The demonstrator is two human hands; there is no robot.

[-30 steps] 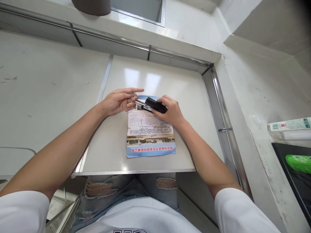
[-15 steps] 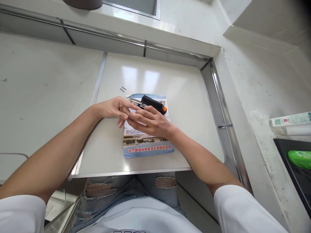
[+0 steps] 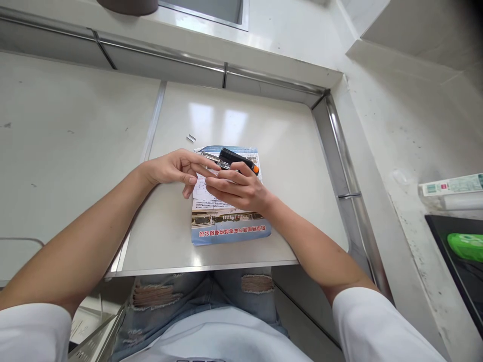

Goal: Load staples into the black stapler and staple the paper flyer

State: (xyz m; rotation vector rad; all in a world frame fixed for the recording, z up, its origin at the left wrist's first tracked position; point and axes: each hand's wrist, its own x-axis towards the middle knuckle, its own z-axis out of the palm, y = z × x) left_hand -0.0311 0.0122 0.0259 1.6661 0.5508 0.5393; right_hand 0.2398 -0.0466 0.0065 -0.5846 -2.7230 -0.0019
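Paper [image 3: 230,234] lies mid-table. R hand [image 3: 243,191], over its 3 o'clock side, has fingers half-curled; can't tell if it holds anything. L hand [image 3: 177,168], at 10 o'clock, is loosely open, thumb apart, fingertips by R's. Stapler [image 3: 239,160] lies at paper's 12 o'clock end; staples [image 3: 191,138] beyond, approx. 11 o'clock. Vs. 1 s ago: R no longer wraps stapler, staples now on table [image 3: 162,246].

From here I see a brown pot [image 3: 127,5] far back, beside a grey panel [image 3: 211,7] with a shiny frame. On the right, I see a white box [image 3: 455,185] near a black board [image 3: 470,281] with a green thing [image 3: 466,246] on it.
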